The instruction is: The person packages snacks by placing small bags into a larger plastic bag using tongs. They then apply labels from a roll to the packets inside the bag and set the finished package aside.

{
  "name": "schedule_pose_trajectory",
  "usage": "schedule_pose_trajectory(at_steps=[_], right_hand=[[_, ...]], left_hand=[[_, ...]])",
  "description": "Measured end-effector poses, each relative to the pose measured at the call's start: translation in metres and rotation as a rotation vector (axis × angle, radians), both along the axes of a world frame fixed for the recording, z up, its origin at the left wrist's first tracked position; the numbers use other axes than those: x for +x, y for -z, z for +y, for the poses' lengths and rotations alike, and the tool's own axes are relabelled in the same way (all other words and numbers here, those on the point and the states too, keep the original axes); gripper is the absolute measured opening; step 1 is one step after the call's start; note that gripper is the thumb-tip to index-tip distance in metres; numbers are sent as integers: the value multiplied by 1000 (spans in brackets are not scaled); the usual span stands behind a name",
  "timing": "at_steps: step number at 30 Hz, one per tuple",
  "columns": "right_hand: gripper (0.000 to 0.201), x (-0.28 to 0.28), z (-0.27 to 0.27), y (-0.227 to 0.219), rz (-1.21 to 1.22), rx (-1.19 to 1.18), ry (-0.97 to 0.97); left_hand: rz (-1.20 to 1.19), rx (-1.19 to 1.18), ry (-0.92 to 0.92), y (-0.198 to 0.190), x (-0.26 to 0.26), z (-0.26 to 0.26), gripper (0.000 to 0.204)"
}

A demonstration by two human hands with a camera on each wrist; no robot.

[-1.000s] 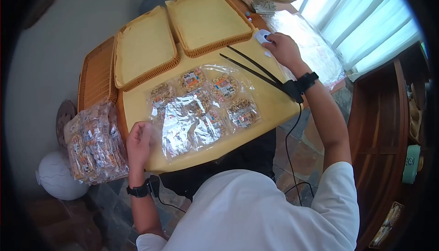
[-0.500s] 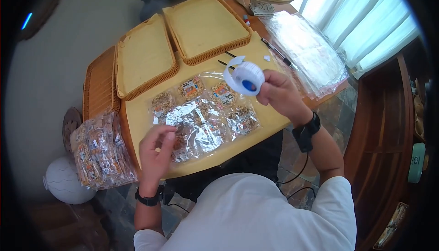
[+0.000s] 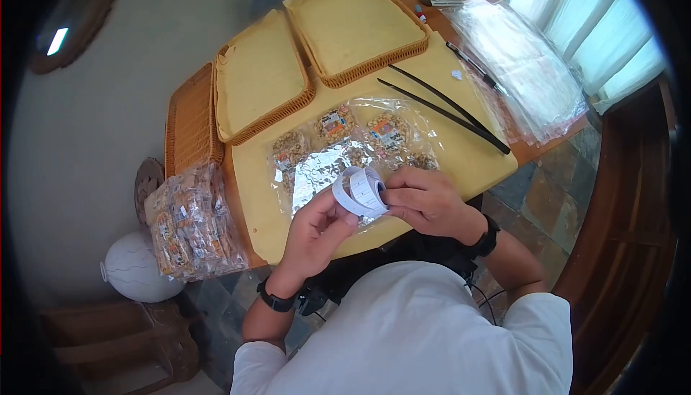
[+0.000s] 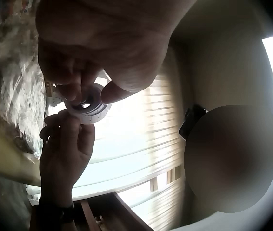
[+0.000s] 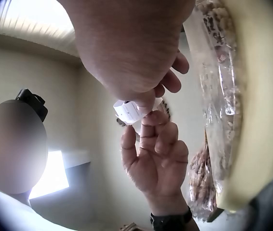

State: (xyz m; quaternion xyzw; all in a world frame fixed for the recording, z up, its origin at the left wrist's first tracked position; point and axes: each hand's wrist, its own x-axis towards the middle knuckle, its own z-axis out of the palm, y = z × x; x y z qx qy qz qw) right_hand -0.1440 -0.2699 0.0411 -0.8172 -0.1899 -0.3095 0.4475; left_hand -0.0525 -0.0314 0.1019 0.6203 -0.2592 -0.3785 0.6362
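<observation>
In the head view a white label roll (image 3: 367, 192) is held between both hands above a clear bag of round nut snacks (image 3: 389, 131). My right hand (image 3: 432, 204) grips the roll from the right, thumb and fingers at its core. The left hand (image 3: 317, 233) pinches the loose strip at the roll's left side. The left wrist view shows the roll (image 4: 90, 108) between the left hand (image 4: 102, 43) above and the right hand (image 4: 66, 154) below. From the right wrist, the roll (image 5: 129, 111) touches the fingertips of both hands.
Two cloth-lined baskets (image 3: 345, 76) and a slatted one (image 3: 188, 118) stand at the back. A stack of packed snacks (image 3: 193, 222) lies at the left edge. Black strips (image 3: 450, 112), a pen (image 3: 471, 65) and flat clear bags (image 3: 515, 64) lie on the right.
My right hand has brought the roll from the table's far right to the middle, above the snack bag. The left hand has moved right from the bag's edge and taken hold of the strip.
</observation>
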Motion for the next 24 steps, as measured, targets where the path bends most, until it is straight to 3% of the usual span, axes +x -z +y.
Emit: schedule_pose_trajectory(at_steps=[2, 6, 8, 12, 14, 17, 21, 24], right_hand=[[26, -1, 1, -1, 6, 4, 27], [23, 0, 5, 2, 4, 23, 30], [22, 0, 4, 5, -32, -28, 96], [24, 0, -3, 2, -131, -147, 194], [26, 2, -7, 0, -225, -258, 219], [30, 0, -11, -6, -296, -363, 251], [29, -1, -7, -7, -243, -383, 213], [32, -2, 1, -8, -146, -258, 151]], left_hand=[[-31, 35, -73, -7, -6, -8, 40], [-119, 58, -34, -4, -5, -7, 39], [-65, -84, -21, -4, -5, -8, 34], [162, -61, 5, -3, -1, -6, 30], [-39, 25, -137, -1, -9, -16, 30], [-220, 75, -130, 4, -9, -16, 30], [-399, 132, -134, 9, -9, -17, 28], [-465, 133, -193, 4, -10, -21, 26]])
